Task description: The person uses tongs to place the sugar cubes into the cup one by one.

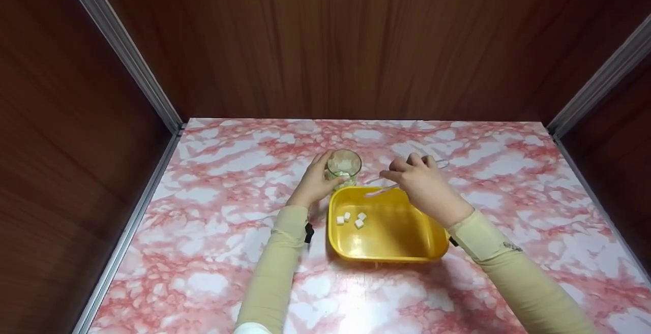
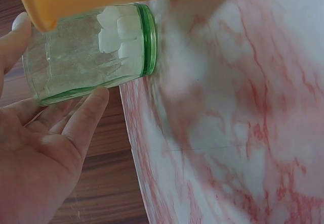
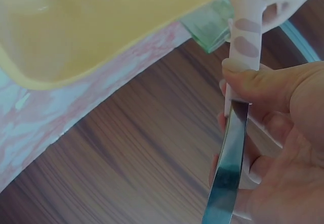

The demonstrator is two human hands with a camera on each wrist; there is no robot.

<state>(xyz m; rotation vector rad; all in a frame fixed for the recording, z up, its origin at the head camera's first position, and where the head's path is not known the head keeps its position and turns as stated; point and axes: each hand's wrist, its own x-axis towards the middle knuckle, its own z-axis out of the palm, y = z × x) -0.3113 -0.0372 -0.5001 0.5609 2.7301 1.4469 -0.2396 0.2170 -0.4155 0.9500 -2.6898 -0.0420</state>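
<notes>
My left hand holds a clear green-tinted glass by its side, thumb on the near side and fingers beyond. White cubes lie at the glass's bottom in the left wrist view. Between thumb and fingers, my right hand pinches a pair of metal tongs with pale pinkish ends, above the back right of a yellow tub. The tong tips are near the tub's back rim, to the right of the glass. Whether they hold anything is hard to see. Several white cubes lie in the tub's left part.
The tub stands on a red-and-white marbled table, just in front of the glass. Dark wood-grain panels with grey metal edging enclose the table at the back and both sides.
</notes>
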